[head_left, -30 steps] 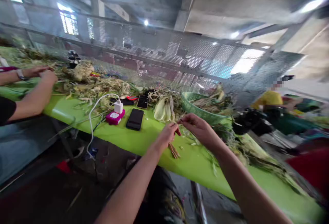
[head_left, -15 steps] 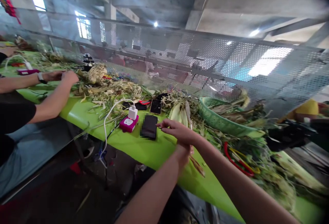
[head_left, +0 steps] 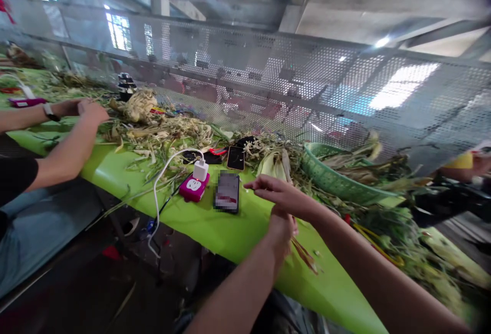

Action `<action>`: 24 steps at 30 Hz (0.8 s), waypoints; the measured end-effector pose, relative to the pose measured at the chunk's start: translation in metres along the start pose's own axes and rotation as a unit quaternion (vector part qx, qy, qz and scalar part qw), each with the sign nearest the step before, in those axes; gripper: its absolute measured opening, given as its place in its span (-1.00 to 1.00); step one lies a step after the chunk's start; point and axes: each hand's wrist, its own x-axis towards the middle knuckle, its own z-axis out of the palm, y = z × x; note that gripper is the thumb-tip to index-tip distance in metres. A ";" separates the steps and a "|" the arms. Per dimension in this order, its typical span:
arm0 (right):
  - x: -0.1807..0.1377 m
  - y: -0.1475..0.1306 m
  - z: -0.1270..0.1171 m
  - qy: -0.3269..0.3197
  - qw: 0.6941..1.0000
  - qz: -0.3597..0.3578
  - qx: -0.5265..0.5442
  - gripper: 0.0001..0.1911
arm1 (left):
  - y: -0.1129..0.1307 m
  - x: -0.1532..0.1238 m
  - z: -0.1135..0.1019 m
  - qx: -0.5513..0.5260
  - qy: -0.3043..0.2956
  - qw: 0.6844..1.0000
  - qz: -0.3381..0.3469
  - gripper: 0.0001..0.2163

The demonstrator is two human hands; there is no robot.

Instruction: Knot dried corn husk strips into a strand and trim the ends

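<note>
My right hand (head_left: pixel 276 192) reaches across to the left above the table. Its index finger is stretched out and points at a phone (head_left: pixel 227 193) from just off the right edge; nothing shows in the hand. The phone lies flat, its screen lit and pixelated. My left hand (head_left: pixel 284 229) is below my right wrist, its fingers closed and partly hidden. A thin bundle of dried husk strips (head_left: pixel 306 256) sticks out below it toward the table edge. Pale corn husks (head_left: pixel 274 165) lie behind my right hand.
A purple power socket (head_left: pixel 194 186) with a white charger (head_left: pixel 200 170) stands left of the phone. Behind lies a second phone (head_left: pixel 236 158). A green basket (head_left: pixel 337 180) of husks is at the right. Another person's hands (head_left: pixel 90 111) work at the left. A perforated metal screen (head_left: pixel 245 83) borders the table.
The phone's screen has gone from dark to lit. My right fingertip has drawn back slightly from the phone's edge. The view has shifted a little; my left hand stays under my right wrist.
</note>
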 end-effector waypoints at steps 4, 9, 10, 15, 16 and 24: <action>-0.021 -0.011 -0.018 0.076 0.996 0.015 0.037 -0.87 | 0.005 0.001 -0.002 0.002 -0.005 0.999 0.049 -0.92; -0.046 -0.016 -0.033 0.135 0.990 0.001 0.028 -0.93 | 0.016 -0.005 -0.002 -0.008 -0.093 0.993 0.073 -0.81; -0.050 -0.014 -0.036 0.145 0.989 -0.001 0.043 -0.94 | 0.017 -0.007 -0.002 -0.007 -0.113 0.991 0.072 -0.78; -0.071 0.000 -0.046 0.238 0.965 -0.021 0.105 -0.89 | 0.022 -0.015 0.003 0.010 -0.174 0.982 0.074 -0.74; -0.077 0.003 -0.047 0.267 0.958 -0.020 0.107 -0.88 | 0.023 -0.017 0.004 0.012 -0.163 0.984 0.071 -0.75; -0.144 0.051 -0.046 0.121 0.990 0.062 0.034 -0.68 | 0.036 -0.031 0.018 0.018 -0.084 0.991 0.100 -0.87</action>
